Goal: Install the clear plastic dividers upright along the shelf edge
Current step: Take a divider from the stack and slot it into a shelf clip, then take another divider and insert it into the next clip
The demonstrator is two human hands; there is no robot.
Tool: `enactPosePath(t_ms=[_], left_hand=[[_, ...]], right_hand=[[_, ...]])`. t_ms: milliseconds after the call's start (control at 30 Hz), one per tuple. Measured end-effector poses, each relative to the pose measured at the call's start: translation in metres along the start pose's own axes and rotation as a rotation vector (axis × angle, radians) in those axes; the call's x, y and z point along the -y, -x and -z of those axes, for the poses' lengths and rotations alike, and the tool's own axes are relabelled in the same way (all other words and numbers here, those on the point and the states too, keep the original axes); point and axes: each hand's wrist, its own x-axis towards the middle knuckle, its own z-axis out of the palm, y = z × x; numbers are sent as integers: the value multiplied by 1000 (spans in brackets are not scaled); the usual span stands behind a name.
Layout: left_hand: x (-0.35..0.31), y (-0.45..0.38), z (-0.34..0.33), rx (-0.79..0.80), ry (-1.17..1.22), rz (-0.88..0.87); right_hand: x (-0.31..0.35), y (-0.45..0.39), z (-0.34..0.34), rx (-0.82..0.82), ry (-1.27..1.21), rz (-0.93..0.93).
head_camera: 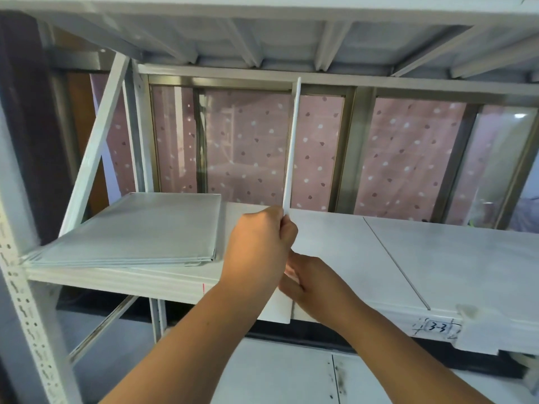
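Shelf edge: we note the front lip of the shelf (163, 282) runs bare left of the hands; open deck lies right of the divider.
Divider: we find one divider (292, 147) upright, edge-on, its lower corner overhanging the lip.
Left hand: the left hand (258, 252) pinches the divider's edge above the deck.
Right hand: the right hand (310, 282) grips its lower part at the lip.
Count: one stack of dividers (140, 228) lies flat, left of the upright one; sheets not countable.
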Motion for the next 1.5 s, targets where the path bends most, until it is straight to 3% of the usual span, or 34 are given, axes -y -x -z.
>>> enactPosePath(t_ms=[333,567,633,733,800,867,1000,1167,1367,1500], left_hand=[[3,5,-2,43,-44,33],[0,9,3,142,-132,99],[2,9,5,187,-160,86],[9,5,22,217,-119,70],[22,0,40,182,-106,82],[45,-7,60,134,-133,148],[107,-10,94,74,-317,361],[165,-3,128,117,-451,632],[198,7,160,54,-493,778],[208,18,168,27,-375,789]], right_hand=[[-2,2,-19,-187,210,57],[8,9,-16,-306,103,10],[12,14,-11,-412,139,3],[18,25,-9,-716,289,38],[28,30,-12,-885,352,154],[45,26,-13,-925,364,298],[98,2,-17,-676,373,388],[148,-64,-39,-281,403,315],[157,-147,-64,105,364,129],[136,-164,-83,207,295,-3]])
